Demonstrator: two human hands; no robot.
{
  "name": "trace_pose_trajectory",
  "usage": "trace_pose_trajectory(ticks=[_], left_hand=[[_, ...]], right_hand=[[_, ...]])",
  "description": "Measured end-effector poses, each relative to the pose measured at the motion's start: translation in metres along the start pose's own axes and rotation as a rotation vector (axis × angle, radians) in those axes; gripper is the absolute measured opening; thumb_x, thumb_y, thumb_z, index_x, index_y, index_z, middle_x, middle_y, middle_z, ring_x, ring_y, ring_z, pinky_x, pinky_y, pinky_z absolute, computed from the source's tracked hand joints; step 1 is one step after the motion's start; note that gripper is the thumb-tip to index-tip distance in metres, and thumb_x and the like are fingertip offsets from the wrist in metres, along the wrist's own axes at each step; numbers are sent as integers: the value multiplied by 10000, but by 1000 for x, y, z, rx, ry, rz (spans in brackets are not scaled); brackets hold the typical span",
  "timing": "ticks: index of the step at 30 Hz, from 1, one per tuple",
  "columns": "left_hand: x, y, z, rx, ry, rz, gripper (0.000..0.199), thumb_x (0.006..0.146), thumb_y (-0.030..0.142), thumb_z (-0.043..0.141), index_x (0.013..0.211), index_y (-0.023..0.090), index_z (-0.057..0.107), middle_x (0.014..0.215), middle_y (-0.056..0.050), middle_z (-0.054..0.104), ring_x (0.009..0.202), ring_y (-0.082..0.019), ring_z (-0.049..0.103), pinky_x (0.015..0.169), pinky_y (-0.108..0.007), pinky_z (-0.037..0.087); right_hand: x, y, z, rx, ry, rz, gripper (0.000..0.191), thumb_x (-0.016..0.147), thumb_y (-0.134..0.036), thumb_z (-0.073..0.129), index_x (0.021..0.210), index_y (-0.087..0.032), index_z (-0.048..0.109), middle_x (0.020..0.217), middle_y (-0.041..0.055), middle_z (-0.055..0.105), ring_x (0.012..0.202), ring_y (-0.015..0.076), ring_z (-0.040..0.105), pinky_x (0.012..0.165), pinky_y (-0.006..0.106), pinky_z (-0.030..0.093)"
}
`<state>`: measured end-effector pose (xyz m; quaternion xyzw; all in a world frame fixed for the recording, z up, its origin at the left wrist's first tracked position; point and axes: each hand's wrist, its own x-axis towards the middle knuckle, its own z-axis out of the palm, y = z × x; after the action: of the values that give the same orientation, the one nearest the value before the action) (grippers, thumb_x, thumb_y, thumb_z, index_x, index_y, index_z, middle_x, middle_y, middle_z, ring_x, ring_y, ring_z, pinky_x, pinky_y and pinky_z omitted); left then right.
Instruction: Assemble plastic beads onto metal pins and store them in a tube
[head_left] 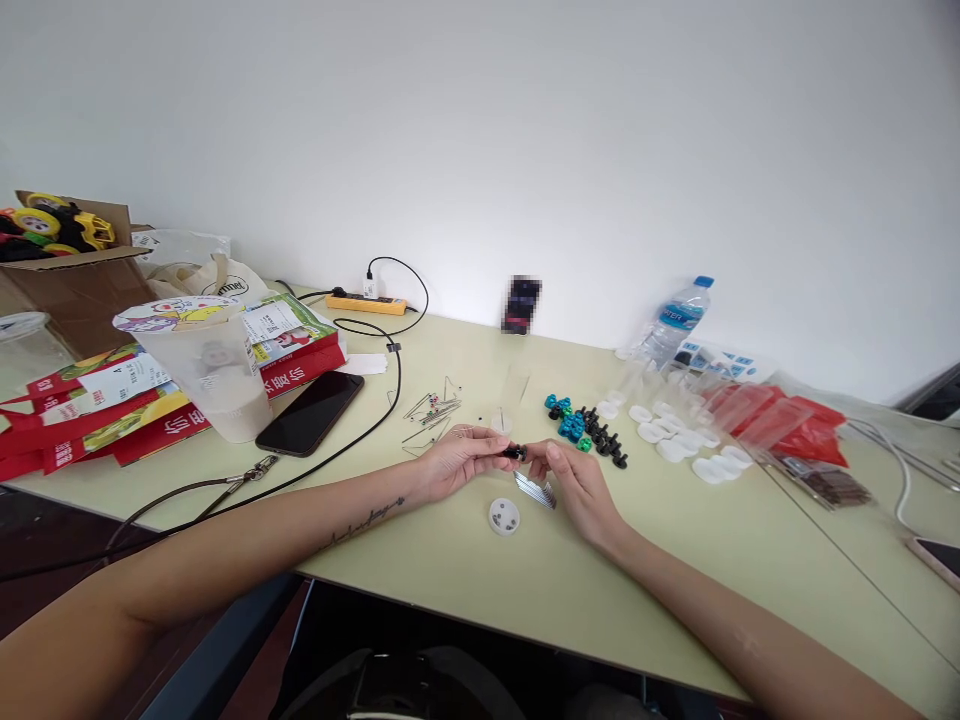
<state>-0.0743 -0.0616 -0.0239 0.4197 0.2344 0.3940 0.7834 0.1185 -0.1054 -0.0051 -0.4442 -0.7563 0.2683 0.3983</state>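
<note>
Between my two hands is a small black part (514, 453). My left hand (466, 460) pinches it from the left, fingers closed. From the right, the closed fingertips of my right hand (568, 478) meet its other end. Just below lies a row of thin metal rods (535, 489), beside a round white lid (504, 517) with several tiny pieces in it. Thin pins with small beads (433, 410) are spread left of my hands. Blue and green parts (572, 427) and black parts (604, 437) sit to the right, near several white discs (671, 436).
A large plastic cup (232, 390), a dark phone (310, 413) and red boxes stand at the left, with a cable running across the table. An orange power strip (367, 303) lies by the wall. At the right are a water bottle (679, 322), clear tubes and red plastic (795, 430).
</note>
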Motion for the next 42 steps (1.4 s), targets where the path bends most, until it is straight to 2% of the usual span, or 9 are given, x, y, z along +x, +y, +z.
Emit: trace_pose_trajectory(ticks=[6, 10, 15, 18, 20, 23, 31, 35, 42], left_hand=[[-2, 2, 2, 1, -13, 4, 204, 721, 215, 698, 851, 61, 666, 819, -94, 679, 787, -147, 659, 807, -220, 492], [-2, 3, 4, -6, 3, 1, 194, 718, 201, 699, 838, 52, 664, 804, -97, 679, 753, -137, 658, 786, -212, 496], [-2, 3, 4, -4, 1, 0, 213, 721, 208, 697, 862, 52, 664, 815, -100, 681, 781, -147, 657, 801, -222, 493], [-2, 2, 2, 16, -22, -8, 229, 729, 216, 690, 881, 47, 663, 822, -111, 683, 770, -130, 650, 743, -185, 492], [-1, 1, 2, 31, -46, -14, 224, 727, 218, 691, 870, 48, 661, 798, -108, 682, 744, -116, 643, 691, -164, 486], [-1, 2, 2, 40, -81, -31, 216, 723, 217, 695, 852, 49, 657, 767, -103, 679, 707, -105, 632, 668, -163, 478], [-5, 4, 7, 61, -113, -47, 212, 729, 228, 689, 825, 41, 658, 760, -115, 679, 689, -101, 626, 689, -175, 472], [-4, 3, 6, 35, -93, -35, 220, 707, 219, 706, 837, 47, 660, 771, -103, 677, 736, -120, 637, 694, -179, 473], [-4, 1, 4, 28, -81, -29, 220, 696, 243, 718, 798, 57, 658, 692, -71, 657, 623, -78, 594, 662, -180, 458]], right_hand=[[0, 0, 0, 19, 6, 5, 422, 947, -417, 276, 1018, -182, 620, 770, 37, 614, 707, 162, 565, 700, 288, 434], [0, 0, 0, 1, -17, -1, 456, 947, -422, 266, 907, -175, 647, 732, 37, 600, 699, 163, 558, 693, 288, 425], [1, -1, 0, -26, 22, -18, 416, 951, -403, 268, 1031, -187, 614, 757, 31, 608, 722, 160, 569, 716, 286, 425], [0, -3, 0, -77, 7, -17, 335, 933, -399, 347, 1049, -198, 589, 864, 40, 625, 750, 158, 569, 706, 277, 428], [0, -5, 0, -108, -15, -11, 275, 912, -395, 410, 1004, -201, 582, 896, 39, 623, 758, 155, 562, 674, 264, 425], [-1, -6, 1, -146, -44, -8, 233, 903, -389, 434, 886, -198, 566, 825, 26, 613, 722, 149, 543, 624, 254, 408], [-1, -4, 1, -216, -110, -61, 311, 945, -337, 345, 753, -194, 544, 726, 9, 565, 651, 129, 501, 606, 256, 371], [0, -3, 2, -223, -72, -60, 208, 916, -349, 423, 819, -203, 534, 745, 5, 542, 646, 130, 484, 589, 255, 375], [-2, 0, 4, -232, -28, -125, 78, 907, -274, 448, 928, -216, 495, 871, 24, 541, 699, 136, 505, 641, 267, 402]])
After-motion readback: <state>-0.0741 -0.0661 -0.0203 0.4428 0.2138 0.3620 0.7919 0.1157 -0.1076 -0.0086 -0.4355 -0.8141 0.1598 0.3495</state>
